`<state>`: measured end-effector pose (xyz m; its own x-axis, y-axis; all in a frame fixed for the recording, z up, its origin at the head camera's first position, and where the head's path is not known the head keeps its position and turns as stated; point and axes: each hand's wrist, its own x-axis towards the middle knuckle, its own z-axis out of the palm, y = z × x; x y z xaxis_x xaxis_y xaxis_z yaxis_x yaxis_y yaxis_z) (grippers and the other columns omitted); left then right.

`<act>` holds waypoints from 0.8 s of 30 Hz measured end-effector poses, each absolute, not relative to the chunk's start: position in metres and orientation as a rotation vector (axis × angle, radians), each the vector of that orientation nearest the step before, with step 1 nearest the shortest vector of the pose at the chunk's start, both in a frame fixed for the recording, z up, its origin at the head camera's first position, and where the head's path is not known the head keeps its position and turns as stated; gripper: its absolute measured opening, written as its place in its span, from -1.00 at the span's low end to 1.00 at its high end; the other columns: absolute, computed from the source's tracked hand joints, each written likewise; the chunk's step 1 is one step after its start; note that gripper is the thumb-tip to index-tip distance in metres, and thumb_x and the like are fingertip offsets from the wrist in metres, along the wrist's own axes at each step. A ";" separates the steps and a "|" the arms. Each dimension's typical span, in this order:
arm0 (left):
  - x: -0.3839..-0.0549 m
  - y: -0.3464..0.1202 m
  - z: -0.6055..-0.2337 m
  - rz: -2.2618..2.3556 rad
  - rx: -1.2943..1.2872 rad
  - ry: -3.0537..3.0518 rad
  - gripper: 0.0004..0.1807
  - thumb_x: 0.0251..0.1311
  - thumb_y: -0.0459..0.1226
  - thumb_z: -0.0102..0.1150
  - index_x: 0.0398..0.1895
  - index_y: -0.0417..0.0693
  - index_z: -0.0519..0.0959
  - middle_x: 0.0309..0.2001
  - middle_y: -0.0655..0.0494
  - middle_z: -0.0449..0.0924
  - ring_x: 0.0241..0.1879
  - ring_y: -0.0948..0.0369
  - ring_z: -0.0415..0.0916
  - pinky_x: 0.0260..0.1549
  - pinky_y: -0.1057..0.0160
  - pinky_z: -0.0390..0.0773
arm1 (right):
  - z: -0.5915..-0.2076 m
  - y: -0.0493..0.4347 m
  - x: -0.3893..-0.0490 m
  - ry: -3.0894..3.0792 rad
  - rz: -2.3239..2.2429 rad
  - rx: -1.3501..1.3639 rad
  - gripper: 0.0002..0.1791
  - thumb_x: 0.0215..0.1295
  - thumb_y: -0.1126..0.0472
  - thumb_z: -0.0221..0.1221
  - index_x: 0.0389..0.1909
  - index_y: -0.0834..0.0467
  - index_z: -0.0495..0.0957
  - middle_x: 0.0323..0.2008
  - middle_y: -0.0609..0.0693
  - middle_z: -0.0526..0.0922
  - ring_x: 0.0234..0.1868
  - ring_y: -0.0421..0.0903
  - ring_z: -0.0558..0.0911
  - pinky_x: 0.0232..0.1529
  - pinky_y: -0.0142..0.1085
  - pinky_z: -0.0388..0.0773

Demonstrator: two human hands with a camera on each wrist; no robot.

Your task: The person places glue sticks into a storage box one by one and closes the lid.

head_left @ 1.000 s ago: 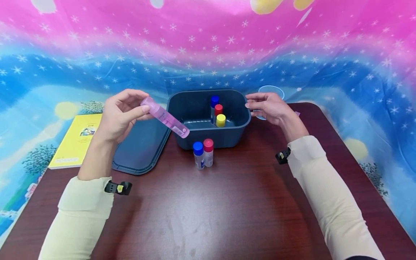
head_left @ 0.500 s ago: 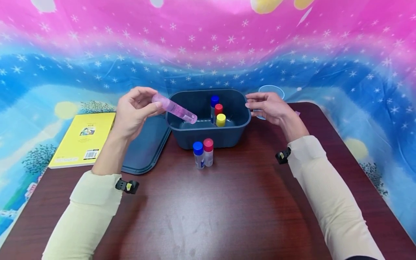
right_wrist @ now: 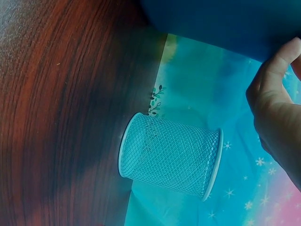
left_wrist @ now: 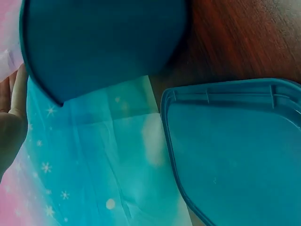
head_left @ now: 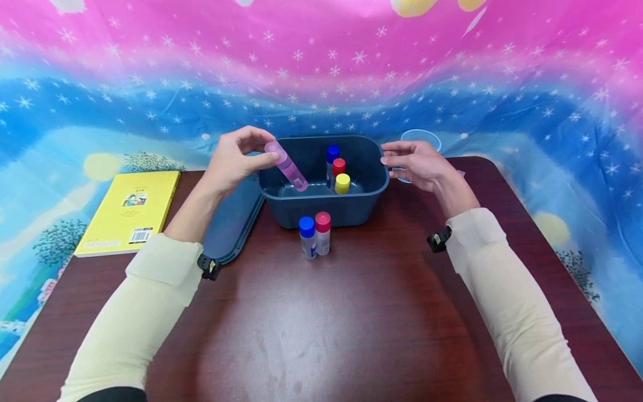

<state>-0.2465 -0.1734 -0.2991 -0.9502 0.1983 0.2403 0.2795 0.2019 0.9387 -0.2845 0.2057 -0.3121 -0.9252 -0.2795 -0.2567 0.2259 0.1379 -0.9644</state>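
Pink tube is pinched near its upper end by left hand, tilted over the dark bin's opening; depth unclear. Right hand is rested, fingers fairly straight, at the bin's right end. Tube judged light, stiff, possibly slippery; best gripped round the upper barrel. Room is offered between left wall and capped bottles; near rim must be cleared.

Before me, a pink-and-blue snowflake-print cloth backdrop hangs behind a dk reddish-brown wood-grain tbl. Pale glare mid-tbl.
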 end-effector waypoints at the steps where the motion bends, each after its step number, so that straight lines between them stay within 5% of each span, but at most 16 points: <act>1: -0.249 -0.171 -0.300 -1.859 -0.480 -2.411 -0.68 0.21 -0.28 0.43 0.00 -0.16 0.64 -0.04 -0.04 0.59 -0.01 0.06 0.52 -0.11 0.24 0.65 | -0.312 0.206 -0.284 2.046 -1.842 -0.048 -0.40 0.51 0.27 0.12 0.50 0.26 0.26 0.07 0.04 0.44 0.07 -0.11 0.52 -0.08 -0.35 0.63; 12: -0.265 -0.135 -0.292 -1.775 -0.549 -2.774 -0.68 0.26 -0.37 0.35 0.06 -0.23 0.58 -0.03 -0.12 0.59 -0.04 0.05 0.57 0.00 0.11 0.65 | -0.312 0.206 -0.285 2.029 -1.844 -0.048 -0.38 0.50 0.27 0.13 0.51 0.26 0.24 0.22 0.08 0.38 0.17 -0.03 0.48 -0.12 -0.38 0.63; 24: -0.279 -0.112 -0.298 -1.780 -0.430 -2.897 -0.66 0.27 -0.39 0.34 0.08 -0.24 0.55 0.01 -0.12 0.53 0.00 0.03 0.54 0.02 0.09 0.65 | -0.313 0.206 -0.287 2.028 -1.860 -0.042 -0.41 0.49 0.27 0.15 0.48 0.27 0.29 0.00 0.05 0.45 0.06 -0.09 0.53 -0.16 -0.37 0.64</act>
<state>-0.2788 -0.1120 -0.2979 -0.9287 0.3541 -0.1106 0.0614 0.4408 0.8955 -0.2869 0.2063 -0.3132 -0.9245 -0.2784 -0.2602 0.2352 0.1204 -0.9645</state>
